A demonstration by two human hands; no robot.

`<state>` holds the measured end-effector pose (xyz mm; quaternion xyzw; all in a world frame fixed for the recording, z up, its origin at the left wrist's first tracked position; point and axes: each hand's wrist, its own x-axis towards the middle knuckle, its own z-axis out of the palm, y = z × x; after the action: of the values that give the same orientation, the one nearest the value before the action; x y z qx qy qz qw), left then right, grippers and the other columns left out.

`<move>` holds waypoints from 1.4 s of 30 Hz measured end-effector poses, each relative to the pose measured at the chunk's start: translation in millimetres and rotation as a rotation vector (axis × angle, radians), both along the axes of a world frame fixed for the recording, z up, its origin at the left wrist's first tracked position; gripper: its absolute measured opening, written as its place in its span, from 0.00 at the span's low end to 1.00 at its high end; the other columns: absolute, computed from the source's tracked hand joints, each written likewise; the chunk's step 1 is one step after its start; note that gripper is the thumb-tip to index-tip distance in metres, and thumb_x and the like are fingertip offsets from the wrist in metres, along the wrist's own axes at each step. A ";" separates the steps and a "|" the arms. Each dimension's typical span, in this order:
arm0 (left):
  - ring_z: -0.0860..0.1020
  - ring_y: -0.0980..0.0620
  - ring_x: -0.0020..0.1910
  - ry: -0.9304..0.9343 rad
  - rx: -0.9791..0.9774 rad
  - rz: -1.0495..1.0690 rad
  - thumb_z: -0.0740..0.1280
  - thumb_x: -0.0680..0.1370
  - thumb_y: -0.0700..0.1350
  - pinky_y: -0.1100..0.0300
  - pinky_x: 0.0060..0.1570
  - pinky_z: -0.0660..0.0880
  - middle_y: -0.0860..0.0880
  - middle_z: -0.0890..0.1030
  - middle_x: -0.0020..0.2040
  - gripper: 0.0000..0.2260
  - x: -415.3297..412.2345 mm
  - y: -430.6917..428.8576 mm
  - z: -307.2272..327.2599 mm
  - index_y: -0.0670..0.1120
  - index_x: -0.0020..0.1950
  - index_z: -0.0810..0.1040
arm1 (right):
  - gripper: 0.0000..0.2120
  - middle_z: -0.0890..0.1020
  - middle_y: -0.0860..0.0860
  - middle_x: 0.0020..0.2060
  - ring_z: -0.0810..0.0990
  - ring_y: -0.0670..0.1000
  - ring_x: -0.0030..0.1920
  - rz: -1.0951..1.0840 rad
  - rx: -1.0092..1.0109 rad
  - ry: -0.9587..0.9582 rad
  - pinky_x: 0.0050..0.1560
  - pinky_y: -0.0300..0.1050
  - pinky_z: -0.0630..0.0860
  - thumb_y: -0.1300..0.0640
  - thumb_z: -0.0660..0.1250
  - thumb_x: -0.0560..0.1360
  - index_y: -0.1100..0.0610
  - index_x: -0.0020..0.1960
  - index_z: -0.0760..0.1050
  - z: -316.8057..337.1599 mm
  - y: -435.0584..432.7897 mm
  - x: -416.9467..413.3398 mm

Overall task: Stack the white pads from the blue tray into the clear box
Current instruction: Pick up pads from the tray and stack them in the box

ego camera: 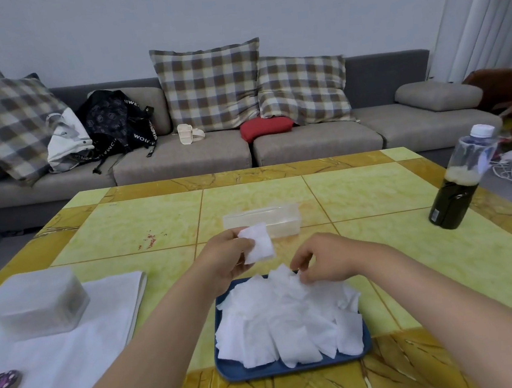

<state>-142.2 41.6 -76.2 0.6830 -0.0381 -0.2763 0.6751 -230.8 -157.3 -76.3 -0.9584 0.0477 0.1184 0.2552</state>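
– Near the table's (374, 194) front edge, what lies there?
– A tray (229, 375), heaped with pads (287, 320).
– And the hands?
– Left hand (226, 255) pinches one pad (258, 244) between thumb and fingers, lifted between tray and box (282, 219). Right hand (325, 260), fingers curled, pinches the pads at the heap's far edge.
– The box?
– Farther off, just beyond the left hand; its contents I cannot tell.
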 end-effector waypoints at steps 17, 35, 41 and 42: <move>0.84 0.41 0.50 -0.156 0.141 0.089 0.67 0.79 0.38 0.47 0.53 0.82 0.40 0.84 0.52 0.04 -4.1 -7.1 -6.1 0.40 0.52 0.80 | 0.07 0.87 0.52 0.45 0.84 0.47 0.43 -0.265 0.535 -0.154 0.43 0.40 0.81 0.58 0.78 0.72 0.55 0.49 0.86 5.7 -5.4 4.8; 0.84 0.45 0.42 -0.037 0.029 -0.038 0.70 0.79 0.42 0.56 0.37 0.83 0.40 0.85 0.48 0.08 -8.2 -3.3 0.2 0.38 0.55 0.82 | 0.12 0.87 0.57 0.50 0.87 0.53 0.45 -0.350 0.788 -0.052 0.40 0.47 0.83 0.65 0.75 0.73 0.59 0.55 0.83 9.1 6.9 11.0; 0.84 0.45 0.40 0.005 0.026 -0.009 0.67 0.81 0.38 0.56 0.37 0.83 0.39 0.86 0.48 0.07 -7.5 -1.7 -0.7 0.39 0.53 0.84 | 0.14 0.84 0.56 0.44 0.83 0.53 0.39 -0.377 0.720 -0.125 0.34 0.45 0.80 0.63 0.79 0.70 0.59 0.51 0.78 1.6 6.9 13.4; 0.84 0.45 0.41 -0.063 0.077 0.065 0.67 0.80 0.39 0.53 0.40 0.84 0.40 0.85 0.48 0.06 -5.3 -2.0 -2.8 0.40 0.51 0.84 | 0.12 0.82 0.54 0.41 0.82 0.51 0.37 -0.361 0.674 -0.131 0.32 0.43 0.78 0.62 0.79 0.70 0.58 0.49 0.78 1.0 7.0 13.2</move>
<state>-147.5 39.6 -79.0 0.7178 -0.0266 -0.2337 0.6554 -217.6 -150.2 -75.3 -0.8027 0.1577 0.0189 0.5749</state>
